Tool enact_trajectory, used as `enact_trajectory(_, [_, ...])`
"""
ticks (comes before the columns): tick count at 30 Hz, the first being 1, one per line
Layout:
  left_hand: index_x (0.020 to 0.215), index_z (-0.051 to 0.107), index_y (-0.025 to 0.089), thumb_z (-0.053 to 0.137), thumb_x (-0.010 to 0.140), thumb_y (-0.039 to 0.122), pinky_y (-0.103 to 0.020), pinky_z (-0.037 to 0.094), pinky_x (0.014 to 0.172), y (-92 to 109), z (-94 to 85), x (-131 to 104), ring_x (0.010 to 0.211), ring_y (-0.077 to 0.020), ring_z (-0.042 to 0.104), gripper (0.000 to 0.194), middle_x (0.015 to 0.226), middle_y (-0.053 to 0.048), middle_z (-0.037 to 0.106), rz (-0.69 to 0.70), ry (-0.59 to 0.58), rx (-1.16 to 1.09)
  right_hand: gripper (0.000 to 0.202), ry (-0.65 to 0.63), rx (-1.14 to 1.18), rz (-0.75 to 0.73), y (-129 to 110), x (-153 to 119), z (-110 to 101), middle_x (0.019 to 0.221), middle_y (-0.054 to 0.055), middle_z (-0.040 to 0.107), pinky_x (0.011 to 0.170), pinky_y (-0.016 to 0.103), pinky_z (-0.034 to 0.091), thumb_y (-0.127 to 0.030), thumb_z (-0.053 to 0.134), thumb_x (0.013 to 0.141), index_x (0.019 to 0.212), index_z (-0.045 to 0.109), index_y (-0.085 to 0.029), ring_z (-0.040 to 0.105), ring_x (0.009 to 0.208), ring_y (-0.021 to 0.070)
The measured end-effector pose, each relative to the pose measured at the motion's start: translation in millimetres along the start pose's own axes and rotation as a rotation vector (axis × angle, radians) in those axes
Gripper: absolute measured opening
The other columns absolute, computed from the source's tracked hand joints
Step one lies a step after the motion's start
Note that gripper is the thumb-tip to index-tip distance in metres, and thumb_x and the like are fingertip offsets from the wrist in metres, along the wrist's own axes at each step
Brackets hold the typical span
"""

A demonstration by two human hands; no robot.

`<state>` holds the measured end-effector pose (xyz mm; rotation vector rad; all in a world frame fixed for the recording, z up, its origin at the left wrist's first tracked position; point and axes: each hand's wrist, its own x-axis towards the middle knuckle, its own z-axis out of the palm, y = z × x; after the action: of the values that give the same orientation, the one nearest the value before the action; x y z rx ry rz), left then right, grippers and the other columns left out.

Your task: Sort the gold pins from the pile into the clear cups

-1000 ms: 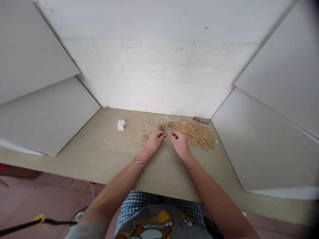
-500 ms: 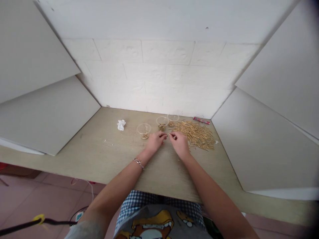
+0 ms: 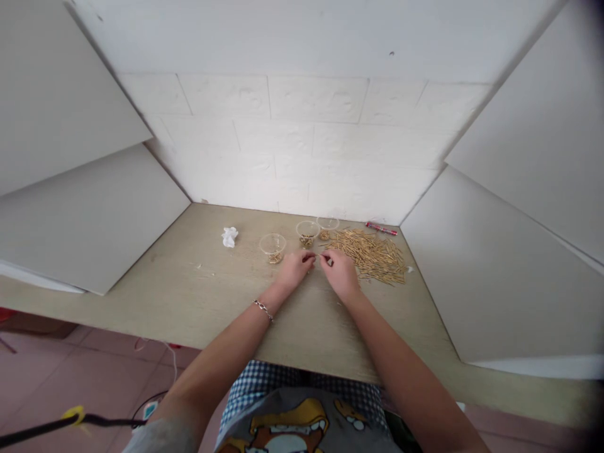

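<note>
My left hand (image 3: 295,267) and my right hand (image 3: 340,274) meet fingertip to fingertip above the table, both closed in a pinch. Between them runs a thin gold-coloured stick (image 3: 318,255), very small in view; its ends are hidden by the fingers. Just beyond my right hand lies a wide pile of similar gold-coloured sticks (image 3: 372,255). Left of my left hand stands a clear round cup (image 3: 272,244) with small gold pieces at its bottom. Behind the fingertips are a second clear cup (image 3: 307,230), holding darker gold pieces, and a third clear cup (image 3: 328,224).
A crumpled white tissue (image 3: 229,237) lies on the table (image 3: 226,302) to the left. Near the back right is a red tube-like stick (image 3: 381,228). Grey-white panels (image 3: 94,220) flank the table on both sides, and a white wall (image 3: 292,151) closes the back.
Both hands stay in nearly the same place. Only the fingertips have shifted slightly around the thin stick.
</note>
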<state>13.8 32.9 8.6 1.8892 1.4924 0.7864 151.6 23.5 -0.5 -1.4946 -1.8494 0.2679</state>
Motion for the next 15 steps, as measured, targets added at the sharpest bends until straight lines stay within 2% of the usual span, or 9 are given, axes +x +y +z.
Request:
enact_trajectory(7, [0.087,0.068,0.016,0.046,0.08,0.019,-0.022,0.045,0.07,2.9,-2.2,-1.5,0.07,-0.0125,0.06,0.023,0.079,-0.002,0.069,0.042,-0.017,0.089,0.019,-0.022,-0.034,0.006,-0.1,0.1,-1.0,0.082,0.008,0.066,0.071,0.029,0.041,-0.021,0.046,0.081,0.081,0.065,-0.016,0.058,0.075,0.0175])
enact_trajectory(15, [0.088,0.066,0.015,0.043,0.084,0.017,-0.024,0.046,0.071,-0.1,-1.5,-2.5,0.075,-0.0142,0.062,0.024,0.082,-0.005,0.069,0.101,-0.014,0.224,0.018,-0.078,-0.153,-0.081,-1.2,-0.4,-3.2,0.079,0.007,0.063,0.068,0.026,0.038,-0.018,0.045,0.082,0.078,0.063,-0.016,0.055,0.074,0.0166])
